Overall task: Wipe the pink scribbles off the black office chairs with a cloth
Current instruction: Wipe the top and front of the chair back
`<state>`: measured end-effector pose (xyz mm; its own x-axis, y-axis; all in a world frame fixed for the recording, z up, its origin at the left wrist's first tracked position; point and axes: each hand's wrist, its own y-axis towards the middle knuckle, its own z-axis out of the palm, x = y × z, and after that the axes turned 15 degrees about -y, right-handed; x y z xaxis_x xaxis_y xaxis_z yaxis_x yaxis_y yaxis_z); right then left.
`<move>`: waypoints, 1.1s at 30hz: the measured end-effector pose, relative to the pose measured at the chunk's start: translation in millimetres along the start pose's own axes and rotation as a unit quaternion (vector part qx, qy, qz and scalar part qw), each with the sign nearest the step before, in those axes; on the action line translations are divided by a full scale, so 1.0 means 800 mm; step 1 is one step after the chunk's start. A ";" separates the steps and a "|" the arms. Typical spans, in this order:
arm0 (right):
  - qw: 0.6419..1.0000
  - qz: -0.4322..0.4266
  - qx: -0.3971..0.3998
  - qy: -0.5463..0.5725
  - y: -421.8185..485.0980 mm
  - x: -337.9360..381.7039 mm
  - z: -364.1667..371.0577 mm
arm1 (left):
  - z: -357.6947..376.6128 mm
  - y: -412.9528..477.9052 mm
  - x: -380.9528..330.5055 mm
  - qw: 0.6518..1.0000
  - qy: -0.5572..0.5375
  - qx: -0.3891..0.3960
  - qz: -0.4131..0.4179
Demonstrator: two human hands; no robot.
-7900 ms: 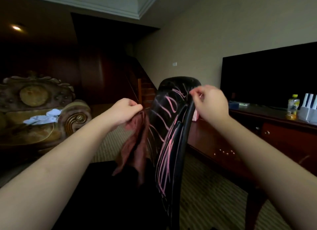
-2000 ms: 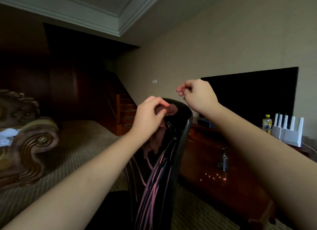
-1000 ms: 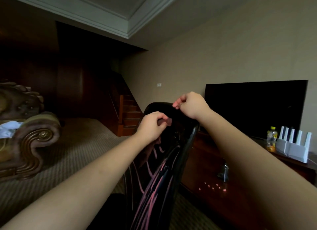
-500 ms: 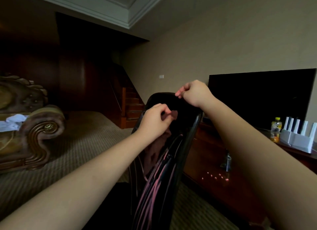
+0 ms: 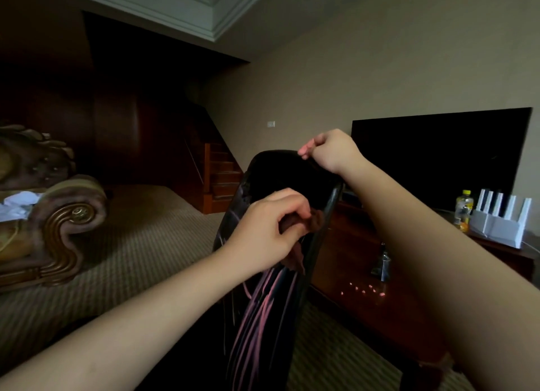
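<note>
The left hand [image 5: 266,233] is clenched round a bunched reddish-brown cloth [image 5: 315,219] and presses it against the near face of the chair back [image 5: 277,174], a little below the top. Under the hand, the pink scribbles [image 5: 260,311] run in long streaks down the lower part, while the part above looks plain black. To the right, the right hand [image 5: 330,152] curls its fingers over the top edge of the chair back and seems to grip it as a brace.

The step looks like a downward wipe. It should go best with firm, overlapping strokes along the streaks. A clean fold of cloth should be turned outward once one side is smeared, and the right hand should hold the back steady so it neither tips nor swivels.

At the far left, an armchair [image 5: 58,224] has a carved, scrolled arm with a dull gold sheen. The carpet [image 5: 146,244] is ribbed in fine lines. The chair back is smooth, glossy and curved, so marks probably lift easily. The cloth is soft and limp. On the right, a cabinet [image 5: 365,274] of polished dark wood shows small reflections.
</note>
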<state>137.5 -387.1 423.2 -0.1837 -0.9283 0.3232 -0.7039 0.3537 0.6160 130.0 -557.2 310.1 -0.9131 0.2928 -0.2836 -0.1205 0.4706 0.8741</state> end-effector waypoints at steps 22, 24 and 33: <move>0.999 0.028 0.007 0.020 -0.003 0.004 -0.001 | 0.004 -0.004 0.000 0.997 0.022 -0.068 -0.027; 1.000 0.021 0.003 0.003 -0.006 0.004 -0.003 | 0.008 0.009 -0.003 0.996 0.019 -0.084 -0.034; 1.000 0.008 0.001 0.010 -0.012 0.004 -0.002 | 0.013 -0.014 -0.002 0.996 0.029 -0.082 -0.018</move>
<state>144.5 -393.3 419.8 -0.1802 -0.9203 0.3472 -0.7019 0.3676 0.6101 136.8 -554.4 297.1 -0.9279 0.2269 -0.2957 -0.2103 0.3363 0.9180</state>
